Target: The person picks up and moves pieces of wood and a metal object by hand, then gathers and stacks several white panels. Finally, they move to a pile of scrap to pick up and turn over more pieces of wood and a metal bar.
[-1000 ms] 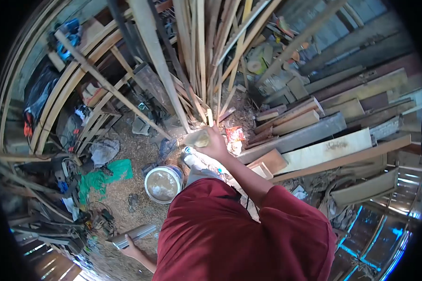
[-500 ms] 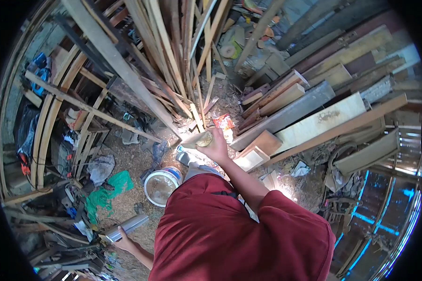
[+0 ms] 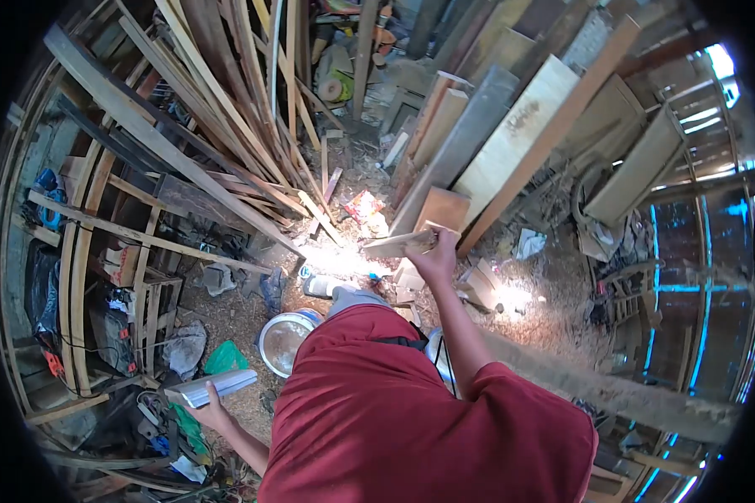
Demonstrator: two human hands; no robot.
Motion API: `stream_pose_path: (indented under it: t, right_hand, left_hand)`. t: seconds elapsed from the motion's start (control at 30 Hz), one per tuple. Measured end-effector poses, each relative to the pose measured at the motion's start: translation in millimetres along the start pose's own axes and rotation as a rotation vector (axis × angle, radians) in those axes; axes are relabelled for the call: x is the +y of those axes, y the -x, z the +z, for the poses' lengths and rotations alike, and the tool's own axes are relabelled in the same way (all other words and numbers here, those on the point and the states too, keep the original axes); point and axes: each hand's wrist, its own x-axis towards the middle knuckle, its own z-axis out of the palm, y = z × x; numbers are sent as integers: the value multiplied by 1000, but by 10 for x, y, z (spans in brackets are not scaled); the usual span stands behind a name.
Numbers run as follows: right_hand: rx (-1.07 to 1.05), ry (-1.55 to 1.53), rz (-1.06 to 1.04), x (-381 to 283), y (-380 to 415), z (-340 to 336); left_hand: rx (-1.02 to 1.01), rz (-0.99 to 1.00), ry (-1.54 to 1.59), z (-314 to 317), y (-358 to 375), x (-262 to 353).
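Observation:
At the lower left, my left hand (image 3: 210, 409) is closed round a pale, light-edged stack of flat pieces (image 3: 226, 388), with the fingers on its near side. My right hand (image 3: 435, 258), near the middle, grips one end of a short flat wooden piece (image 3: 387, 246), which points left above the floor. Below and left of that piece is my shoe (image 3: 317, 286). A round white bucket (image 3: 265, 344) with a pale, dusty inside stands beside my leg.
Long wooden strips (image 3: 226, 109) lean at the upper left. Several wide boards (image 3: 524, 126) lean at the upper right. A rough beam (image 3: 596, 381) crosses the lower right. Green plastic (image 3: 226, 358) lies beyond the left stack. A red wrapper (image 3: 364, 206) lies ahead.
The view has turned to the right. My right hand has moved right with the wooden piece. The stack in my left hand has risen in view, and the beam at lower right now shows.

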Motion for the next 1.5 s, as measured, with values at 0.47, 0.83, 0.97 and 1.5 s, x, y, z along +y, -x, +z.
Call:
stream_pose_path:
  t: [0.47,0.83,0.97,1.5]
  right_hand:
    - [387,84,259,1262,1407,-1948]
    - [437,141,461,1939,1299,-2296]
    - [466,73,510,2330,992,-2258]
    - [426,209,561,3341,-858,-1582]
  left_hand:
    - [-203,93,-62,-988,712,-363]
    - [-208,-6,-62,-986,1019,-341]
    - [-277,-61,-262,-487,799,-156]
    - [-755,42,-208,2770,164,1008]
